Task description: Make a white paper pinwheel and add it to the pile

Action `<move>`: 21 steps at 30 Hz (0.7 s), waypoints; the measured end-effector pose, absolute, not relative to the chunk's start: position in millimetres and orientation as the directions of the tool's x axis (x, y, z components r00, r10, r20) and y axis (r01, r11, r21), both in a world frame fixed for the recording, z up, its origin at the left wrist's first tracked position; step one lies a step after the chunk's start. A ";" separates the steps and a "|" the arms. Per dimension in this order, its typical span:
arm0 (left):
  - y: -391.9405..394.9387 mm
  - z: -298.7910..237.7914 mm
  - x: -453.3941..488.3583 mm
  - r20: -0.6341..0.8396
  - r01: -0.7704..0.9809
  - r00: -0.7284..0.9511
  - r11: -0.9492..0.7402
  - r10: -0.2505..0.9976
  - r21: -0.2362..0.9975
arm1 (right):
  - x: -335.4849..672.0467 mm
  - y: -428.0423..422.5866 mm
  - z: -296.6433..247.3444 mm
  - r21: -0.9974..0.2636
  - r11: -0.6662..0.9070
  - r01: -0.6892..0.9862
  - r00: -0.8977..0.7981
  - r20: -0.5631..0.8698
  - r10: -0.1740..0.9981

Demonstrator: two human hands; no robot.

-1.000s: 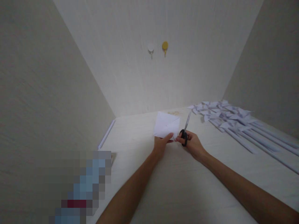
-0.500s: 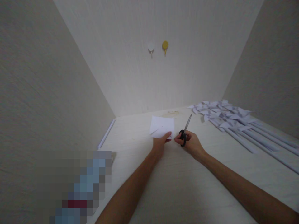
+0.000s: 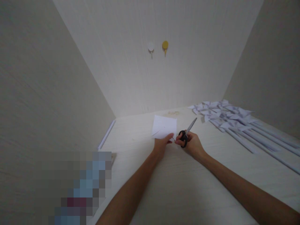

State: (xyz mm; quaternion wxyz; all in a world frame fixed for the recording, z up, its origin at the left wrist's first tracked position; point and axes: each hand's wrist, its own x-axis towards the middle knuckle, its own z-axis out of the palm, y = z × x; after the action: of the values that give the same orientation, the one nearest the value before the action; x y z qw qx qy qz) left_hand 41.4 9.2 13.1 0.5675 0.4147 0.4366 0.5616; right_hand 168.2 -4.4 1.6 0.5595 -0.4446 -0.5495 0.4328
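At a pale table [image 3: 192, 193] below a light wall [image 3: 131, 81] with a white hook [image 3: 151, 47] and a yellow hook [image 3: 165, 45], holds a square of white paper [image 3: 164, 125] in the left hand [image 3: 161, 145], with the thumb on top near its lower right corner. Grips scissors [image 3: 189, 128] in the right hand [image 3: 194, 146], with blades pointing forward-right and fingertips just beside that corner; cannot tell whether touching. Has paper pinwheels [image 3: 235, 125] on white sticks [image 3: 241, 142] at right, a white tube [image 3: 106, 135] at left.
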 end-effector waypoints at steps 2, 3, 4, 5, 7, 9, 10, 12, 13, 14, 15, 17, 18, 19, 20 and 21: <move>8.5 14.1 41.9 -0.033 -0.272 -0.011 0.029 0.999 0.962 | 167.9 -4.7 2.2 -0.975 0.223 -0.004 0.032 0.223 0.974; 8.3 14.4 42.1 -0.035 -0.272 -0.012 0.031 0.999 0.962 | 167.8 -4.8 2.5 -0.975 0.222 -0.001 0.039 0.222 0.974; 8.3 14.3 42.3 -0.037 -0.274 -0.012 0.033 0.999 0.961 | 167.6 -5.0 2.9 -0.975 0.222 0.006 0.044 0.222 0.974; 8.3 14.0 42.4 -0.038 -0.276 -0.009 0.034 0.999 0.961 | 167.5 -5.2 3.3 -0.975 0.222 0.018 0.049 0.223 0.974; 8.7 12.9 42.5 -0.032 -0.284 -0.001 0.031 0.999 0.958 | 167.4 -5.6 3.9 -0.975 0.219 0.040 0.048 0.221 0.974; 9.2 11.7 42.4 -0.031 -0.286 0.002 0.030 1.000 0.958 | 167.4 -5.9 4.1 -0.975 0.216 0.049 0.048 0.218 0.975; 9.4 11.3 42.3 -0.037 -0.284 -0.001 0.035 0.999 0.958 | 167.5 -6.0 4.0 -0.975 0.215 0.047 0.051 0.217 0.975; 9.6 11.0 42.2 -0.050 -0.283 -0.006 0.046 0.999 0.958 | 167.7 -5.9 3.4 -0.975 0.217 0.043 0.057 0.219 0.974; 9.5 11.1 42.2 -0.057 -0.283 -0.006 0.052 0.998 0.958 | 167.8 -5.7 3.0 -0.975 0.219 0.043 0.062 0.221 0.973; 9.5 11.4 42.2 -0.059 -0.284 -0.005 0.055 0.998 0.957 | 167.8 -5.4 2.5 -0.974 0.221 0.044 0.065 0.224 0.972; 9.4 11.7 42.3 -0.060 -0.285 -0.003 0.056 0.998 0.957 | 167.9 -5.0 2.0 -0.974 0.224 0.045 0.067 0.226 0.972; 9.1 12.5 42.4 -0.059 -0.286 0.001 0.057 0.998 0.957 | 167.9 -4.3 0.8 -0.972 0.229 0.041 0.066 0.232 0.971; 8.9 12.8 42.5 -0.056 -0.284 0.003 0.054 0.998 0.957 | 167.9 -4.1 0.2 -0.972 0.232 0.036 0.068 0.234 0.970; 8.8 13.0 42.5 -0.051 -0.281 0.006 0.051 0.999 0.958 | 167.9 -4.0 -0.2 -0.972 0.234 0.032 0.070 0.236 0.969; 8.6 13.0 42.5 -0.047 -0.276 0.009 0.047 0.999 0.960 | 167.8 -3.9 -0.4 -0.972 0.235 0.028 0.075 0.237 0.969; 8.4 12.8 42.5 -0.042 -0.271 0.013 0.044 0.999 0.962 | 167.8 -4.0 -0.4 -0.972 0.235 0.025 0.081 0.236 0.968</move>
State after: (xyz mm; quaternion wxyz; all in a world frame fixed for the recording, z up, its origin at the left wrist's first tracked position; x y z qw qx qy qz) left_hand 42.5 8.4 12.8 0.5762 0.4179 0.4357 0.5509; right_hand 167.8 -4.0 -0.4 0.5723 -0.4612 -0.5383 0.4122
